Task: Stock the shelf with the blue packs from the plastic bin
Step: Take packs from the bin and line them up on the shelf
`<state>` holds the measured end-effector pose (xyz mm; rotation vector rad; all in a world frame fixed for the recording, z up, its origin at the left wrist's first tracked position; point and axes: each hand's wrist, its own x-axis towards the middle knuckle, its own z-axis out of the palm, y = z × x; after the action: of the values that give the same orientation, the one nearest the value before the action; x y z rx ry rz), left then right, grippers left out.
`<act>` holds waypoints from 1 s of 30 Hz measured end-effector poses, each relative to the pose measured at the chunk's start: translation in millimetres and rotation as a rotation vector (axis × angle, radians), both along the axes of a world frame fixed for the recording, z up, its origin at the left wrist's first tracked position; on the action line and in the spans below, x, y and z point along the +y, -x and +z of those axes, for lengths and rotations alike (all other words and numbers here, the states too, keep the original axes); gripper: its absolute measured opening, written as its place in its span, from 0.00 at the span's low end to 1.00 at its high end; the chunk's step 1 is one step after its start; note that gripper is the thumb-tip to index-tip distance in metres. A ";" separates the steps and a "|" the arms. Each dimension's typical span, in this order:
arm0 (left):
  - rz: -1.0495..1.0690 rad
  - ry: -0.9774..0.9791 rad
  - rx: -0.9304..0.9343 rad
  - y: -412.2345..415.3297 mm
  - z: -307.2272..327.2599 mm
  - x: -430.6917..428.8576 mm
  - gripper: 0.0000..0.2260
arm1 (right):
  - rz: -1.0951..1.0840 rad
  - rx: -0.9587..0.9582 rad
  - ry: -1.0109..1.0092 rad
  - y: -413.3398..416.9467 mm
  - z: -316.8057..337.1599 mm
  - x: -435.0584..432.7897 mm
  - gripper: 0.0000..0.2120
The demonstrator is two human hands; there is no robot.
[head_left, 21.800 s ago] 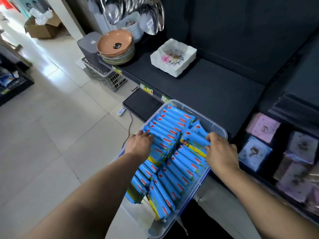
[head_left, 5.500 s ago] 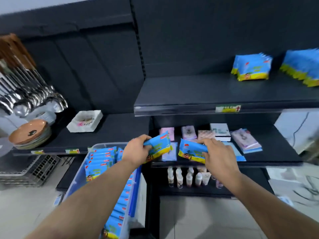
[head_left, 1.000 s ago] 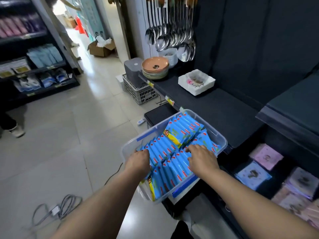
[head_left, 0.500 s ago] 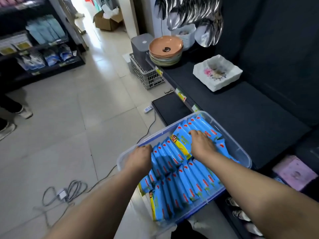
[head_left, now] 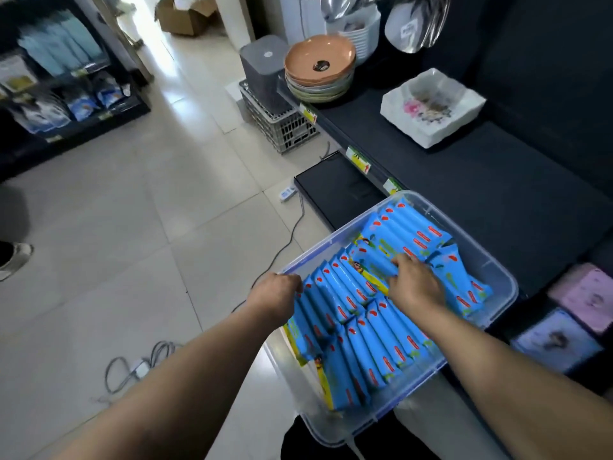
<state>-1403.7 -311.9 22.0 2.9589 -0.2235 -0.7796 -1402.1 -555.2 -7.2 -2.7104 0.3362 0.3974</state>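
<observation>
A clear plastic bin (head_left: 497, 277) sits below me, filled with several blue packs (head_left: 374, 343) standing on edge in rows. My left hand (head_left: 277, 293) reaches into the bin's left side, fingers curled down around the end packs of the left row. My right hand (head_left: 414, 282) lies in the middle of the bin, its fingers dug in among the packs of the far row, gripping them. The fingertips of both hands are hidden among the packs. The dark shelf (head_left: 497, 180) runs along the right, beyond the bin.
On the shelf stand a white square dish (head_left: 431, 107) and stacked orange bowls (head_left: 320, 68). A grey crate (head_left: 282, 124) and a black box (head_left: 335, 187) sit on the tiled floor, with cables (head_left: 139, 363) to the left. Pink and lilac packets (head_left: 583, 293) lie lower right.
The camera has tilted down and closer to the bin. My right hand has dug deeper among the far-row packs; my left hand stays at the left row's end.
</observation>
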 end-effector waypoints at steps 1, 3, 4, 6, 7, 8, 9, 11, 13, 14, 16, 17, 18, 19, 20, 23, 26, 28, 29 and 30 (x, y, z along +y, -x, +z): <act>-0.045 -0.014 0.027 -1.5 -2.3 2.1 0.19 | 0.012 -0.016 -0.002 10.3 5.0 -1.7 0.14; -0.145 -0.032 0.066 -0.9 -6.9 1.9 0.19 | 0.038 -0.045 0.009 31.5 14.2 -6.0 0.13; -0.206 -0.049 0.073 -0.3 -9.4 1.0 0.18 | 0.048 -0.066 0.015 41.9 18.9 -7.1 0.13; -0.323 -0.078 0.059 0.8 -13.0 -0.6 0.17 | 0.068 -0.105 0.047 60.5 27.2 -7.2 0.15; -0.369 -0.092 0.050 1.9 -15.0 -1.6 0.16 | 0.071 -0.122 0.066 67.6 30.6 -6.8 0.15; -0.419 -0.114 0.040 4.0 -16.6 -2.8 0.15 | 0.064 -0.132 0.079 75.1 33.0 -5.9 0.16; -0.470 -0.145 0.043 7.1 -18.7 -4.2 0.15 | 0.052 -0.136 0.083 82.1 34.4 -4.5 0.16; -0.584 -0.204 0.037 10.3 -24.6 -5.1 0.14 | 0.032 -0.120 0.088 94.7 35.9 0.8 0.16; -0.654 -0.270 0.018 10.8 -31.6 -5.3 0.14 | 0.021 -0.101 0.092 105.6 34.1 6.4 0.15; -0.680 -0.303 0.002 11.3 -33.7 -5.6 0.14 | 0.013 -0.096 0.088 110.4 33.0 8.8 0.14; -0.723 -0.366 -0.024 12.8 -36.1 -5.5 0.14 | -0.001 -0.068 0.091 120.2 31.0 12.1 0.14; -0.733 -0.388 -0.029 13.5 -37.7 -4.6 0.14 | -0.001 -0.047 0.100 124.5 29.4 13.1 0.14; -0.742 -0.401 -0.031 14.3 -39.1 -3.6 0.14 | -0.007 -0.028 0.114 129.0 28.6 13.7 0.14; -0.748 -0.405 -0.031 14.6 -40.6 -2.1 0.14 | -0.019 -0.013 0.125 132.5 27.6 13.8 0.15; -0.751 -0.404 -0.025 14.4 -41.0 -0.8 0.13 | -0.039 -0.007 0.127 135.5 28.1 13.9 0.15; -0.719 -0.355 -0.013 10.1 -32.6 -0.6 0.13 | -0.102 -0.022 0.120 137.1 33.2 15.2 0.15; -0.677 -0.270 -0.057 3.3 -14.0 -2.8 0.13 | -0.157 -0.086 0.119 133.8 44.9 20.8 0.14; -0.582 -0.178 -0.046 -1.7 -2.0 -3.1 0.15 | -0.212 -0.138 0.112 135.4 52.2 24.6 0.13; -0.516 -0.105 -0.033 -4.4 3.9 -3.3 0.16 | -0.248 -0.164 0.107 138.1 56.2 26.0 0.13; -0.454 -0.022 -0.020 -7.1 11.3 -4.0 0.17 | -0.288 -0.194 0.102 142.6 61.0 26.9 0.12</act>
<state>-1396.6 -316.0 33.3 2.9695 -0.9155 -0.7922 -1544.7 -528.3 53.8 -2.7134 0.6956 0.0363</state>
